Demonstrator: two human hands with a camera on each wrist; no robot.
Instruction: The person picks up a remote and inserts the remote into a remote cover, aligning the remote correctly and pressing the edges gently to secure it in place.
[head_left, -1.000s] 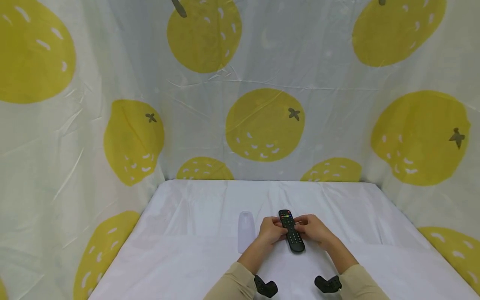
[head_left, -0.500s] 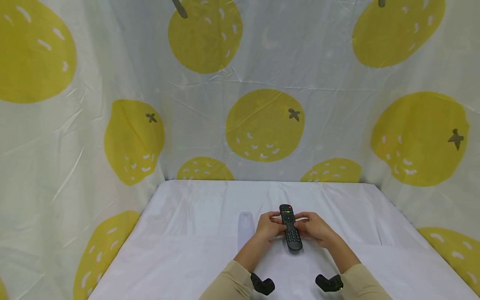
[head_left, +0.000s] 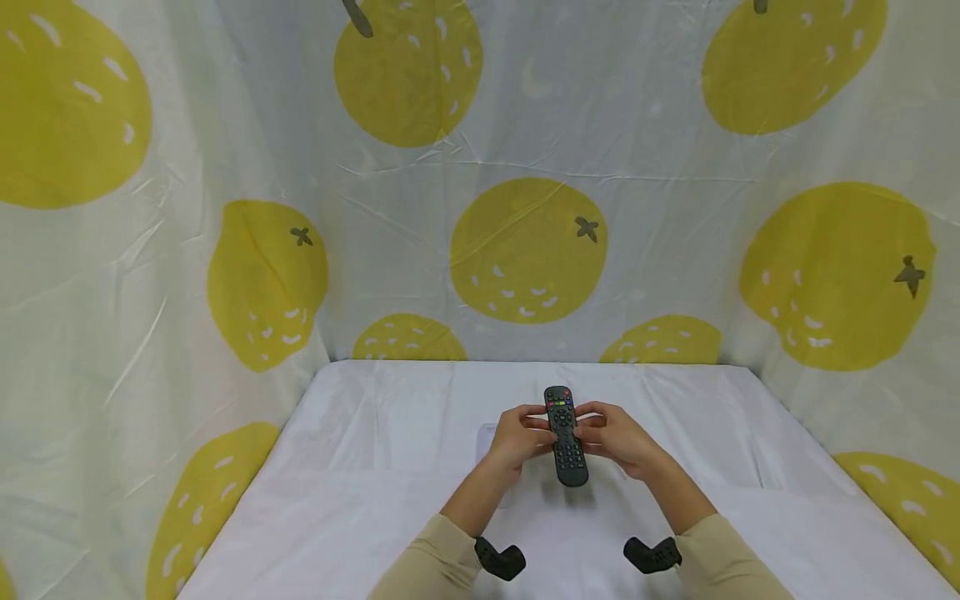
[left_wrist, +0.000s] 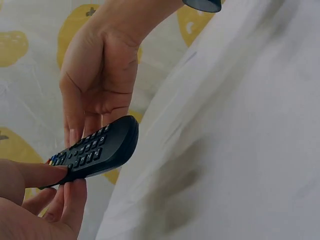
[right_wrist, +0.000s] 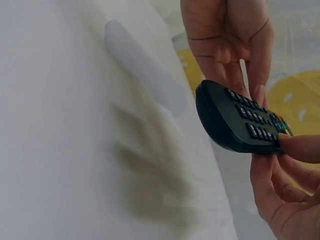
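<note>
A black remote control (head_left: 566, 442) with coloured buttons at its far end is held between both hands, raised over the white-covered table. My left hand (head_left: 516, 439) grips its left edge, thumb on the button face and fingers beneath. From the other side my right hand (head_left: 617, 440) pinches the right edge in the same way. In the right wrist view the near end of the remote (right_wrist: 235, 120) juts out free of the fingers. A pale, translucent remote-shaped cover (right_wrist: 145, 67) lies on the table to the left; in the head view my left hand and forearm hide most of it.
The white cloth of the table (head_left: 405, 417) reaches back to a curtain (head_left: 675, 250) printed with yellow fruit, which also hangs at both sides. Black wrist-worn devices (head_left: 500, 558) sit at the cuffs of the beige sleeves. Shadows of the hands (left_wrist: 175, 185) fall on the cloth.
Both hands have lifted the remote control up and away from the body, slightly to the left. The left hand and forearm now cover more of the pale cover.
</note>
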